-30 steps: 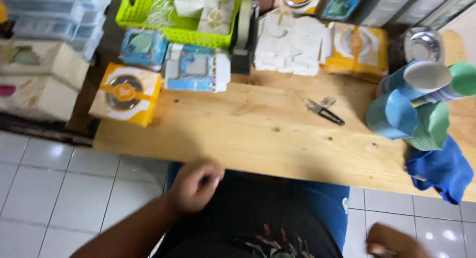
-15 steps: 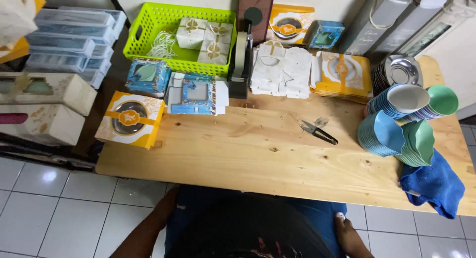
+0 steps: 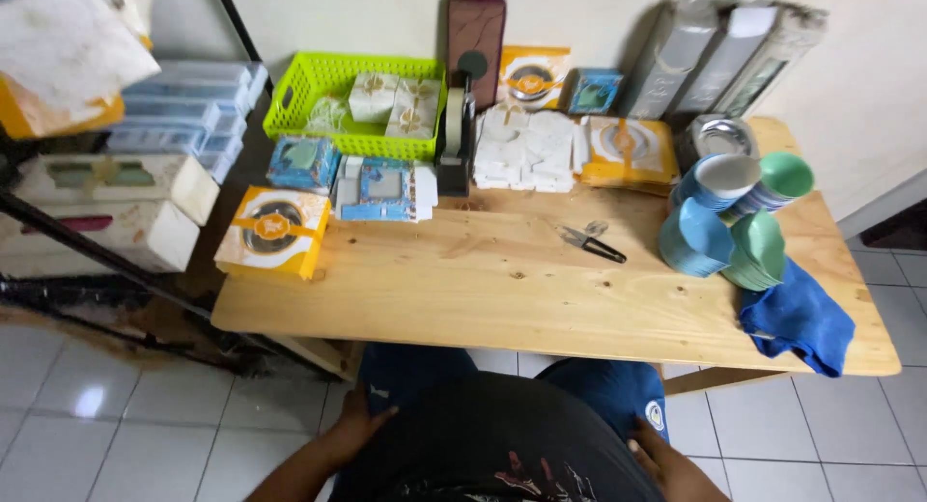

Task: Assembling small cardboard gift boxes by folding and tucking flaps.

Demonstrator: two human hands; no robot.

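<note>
My left hand (image 3: 359, 427) rests against my left thigh below the front edge of the wooden table (image 3: 502, 290), fingers loosely spread and holding nothing. My right hand (image 3: 660, 456) lies on my right thigh beside my dark shirt, also holding nothing. Small black snips (image 3: 591, 241) lie on the tabletop, right of centre, well away from both hands. A yellow box (image 3: 272, 232) sits at the table's left front corner.
Stacked blue and green plastic bowls (image 3: 734, 222) and a blue cloth (image 3: 800, 319) occupy the right end. A lime basket (image 3: 352, 101), a tape dispenser (image 3: 454, 135), white folded boxes (image 3: 526, 150) and blue boxes (image 3: 384, 188) line the back. Shelving with bins (image 3: 174, 116) stands left.
My left hand has dropped from the table's front edge to my thigh. The view has tilted up, showing more of the table's back and the wall.
</note>
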